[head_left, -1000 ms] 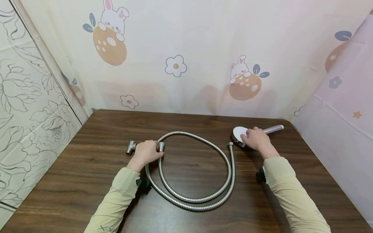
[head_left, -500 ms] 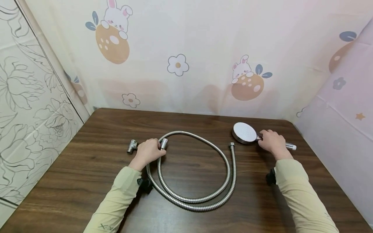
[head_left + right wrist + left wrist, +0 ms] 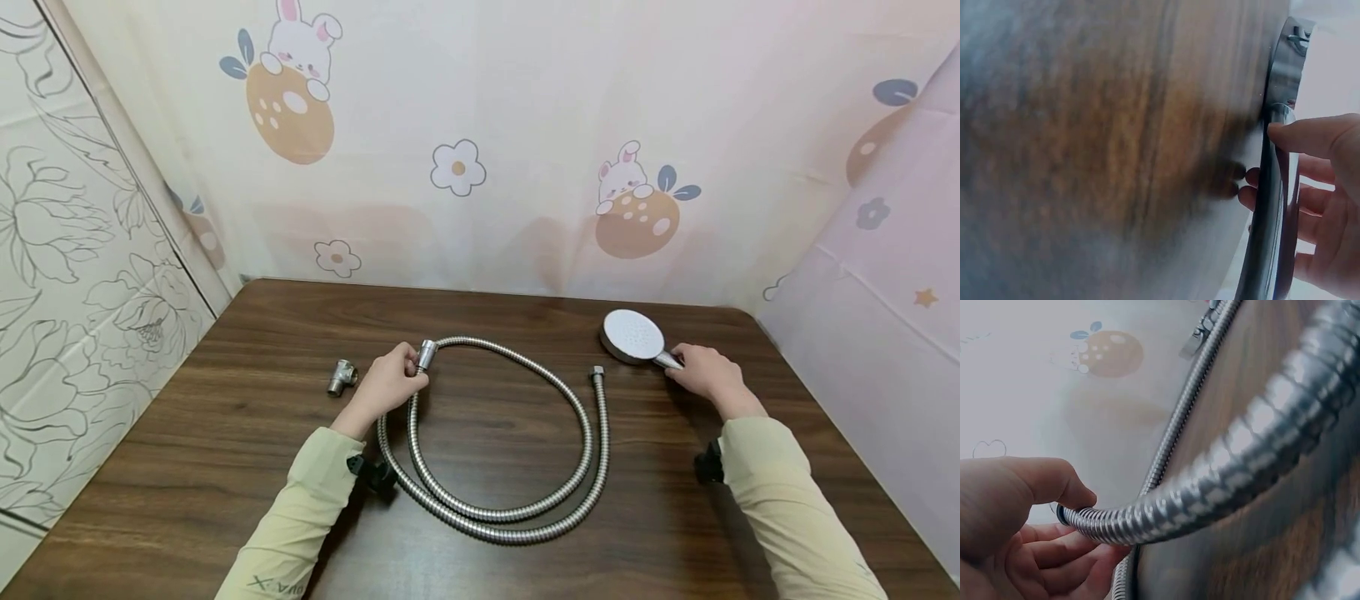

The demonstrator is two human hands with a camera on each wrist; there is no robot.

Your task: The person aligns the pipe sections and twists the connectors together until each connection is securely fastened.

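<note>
My left hand (image 3: 388,382) pinches the ribbed metal shower hose (image 3: 498,515) by its end, just behind a chrome connector (image 3: 427,355). In the left wrist view, thumb and fingers close around the hose (image 3: 1129,522), which curves away to the right. On the right of the table, my right hand (image 3: 705,371) grips the handle of a shower head (image 3: 632,335) with a round white face turned up. The right wrist view has the thumb along one side of the chrome handle (image 3: 1267,231) and fingers behind it. The handle's far end is hidden under the hand in the head view.
A small chrome T-shaped fitting (image 3: 342,377) lies left of my left hand. The hose's other end, a chrome nut (image 3: 597,372), lies near the shower head. All rest on a brown wooden table (image 3: 225,467), with a printed curtain (image 3: 517,100) behind its far edge.
My right hand has shifted right from the shower head's face to its handle, and the handle has swung toward me. My left hand has tipped the hose's connector up and away to the right.
</note>
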